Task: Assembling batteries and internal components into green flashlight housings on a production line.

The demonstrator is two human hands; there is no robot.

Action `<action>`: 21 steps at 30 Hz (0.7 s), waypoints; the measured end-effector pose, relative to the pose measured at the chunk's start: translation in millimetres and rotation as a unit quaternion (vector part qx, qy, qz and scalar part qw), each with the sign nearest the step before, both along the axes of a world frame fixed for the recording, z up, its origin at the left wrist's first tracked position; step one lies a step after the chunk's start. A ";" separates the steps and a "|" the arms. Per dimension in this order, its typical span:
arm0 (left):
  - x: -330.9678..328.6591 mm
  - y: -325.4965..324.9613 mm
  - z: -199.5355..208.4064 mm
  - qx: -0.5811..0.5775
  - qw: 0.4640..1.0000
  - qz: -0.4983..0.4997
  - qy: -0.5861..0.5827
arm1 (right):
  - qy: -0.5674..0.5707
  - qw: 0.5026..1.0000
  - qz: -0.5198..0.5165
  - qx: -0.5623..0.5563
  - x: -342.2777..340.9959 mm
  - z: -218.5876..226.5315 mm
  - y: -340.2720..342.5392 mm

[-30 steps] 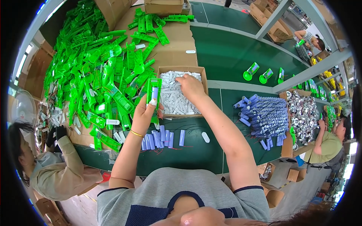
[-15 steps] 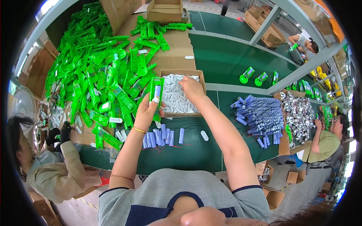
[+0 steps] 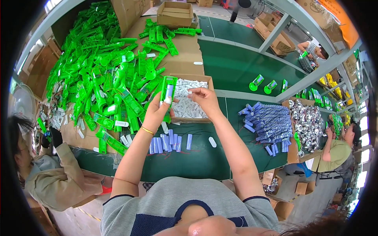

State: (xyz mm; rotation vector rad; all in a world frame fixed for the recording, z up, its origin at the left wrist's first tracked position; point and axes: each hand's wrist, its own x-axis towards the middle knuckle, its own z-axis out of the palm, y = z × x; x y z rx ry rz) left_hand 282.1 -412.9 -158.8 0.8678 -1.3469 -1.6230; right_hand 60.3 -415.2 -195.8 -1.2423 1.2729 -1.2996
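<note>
My left hand (image 3: 156, 112) is closed around a green plastic housing (image 3: 163, 88), held upright at the left edge of a cardboard box (image 3: 193, 120). A blue cylindrical battery (image 3: 169, 90) lies inside the housing, and white wrapping covers my left thumb. Above the box, my right hand (image 3: 207, 103) pinches a small white plastic piece (image 3: 190, 92), a little to the right of the housing. Many similar white pieces (image 3: 189, 108) fill the box. Several blue batteries (image 3: 165, 142) with red wires lie on the green table just in front of it.
A large heap of green housings (image 3: 106, 74) spreads to the left. On the right are a stack of blue batteries (image 3: 271, 122) and a box of silvery round parts (image 3: 309, 126). A metal frame bar (image 3: 252, 96) crosses behind. Co-workers sit at left, right and far right.
My right hand has lifted out of the white pieces and drawn back toward me, with one piece between its fingertips. The left hand has shifted slightly right with the green housing.
</note>
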 end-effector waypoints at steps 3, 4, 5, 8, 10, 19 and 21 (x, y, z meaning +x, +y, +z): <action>-16.7 -10.6 -2.6 -0.013 1.000 0.021 -0.004 | -0.024 0.999 -0.015 0.022 6.2 11.0 6.1; -24.4 -15.2 -1.3 -0.027 0.998 0.033 -0.038 | 0.054 0.996 -0.052 -0.057 8.2 15.7 9.3; -32.3 -18.6 0.7 -0.042 0.996 0.045 -0.071 | 0.132 0.978 -0.089 -0.135 10.3 20.8 12.8; -51.5 -29.4 -3.9 -0.056 0.993 0.059 -0.084 | 0.230 0.939 -0.127 -0.223 15.6 27.8 20.5; -52.4 -32.0 -0.7 -0.084 0.988 0.069 -0.113 | 0.238 0.942 -0.111 -0.209 15.4 29.3 23.9; -67.2 -33.7 -1.6 0.035 0.999 -0.015 0.026 | 0.049 0.976 -0.147 -0.154 7.7 21.0 21.8; -68.1 -30.7 2.5 0.066 0.995 -0.038 0.065 | -0.002 0.984 -0.117 -0.134 13.8 27.6 26.2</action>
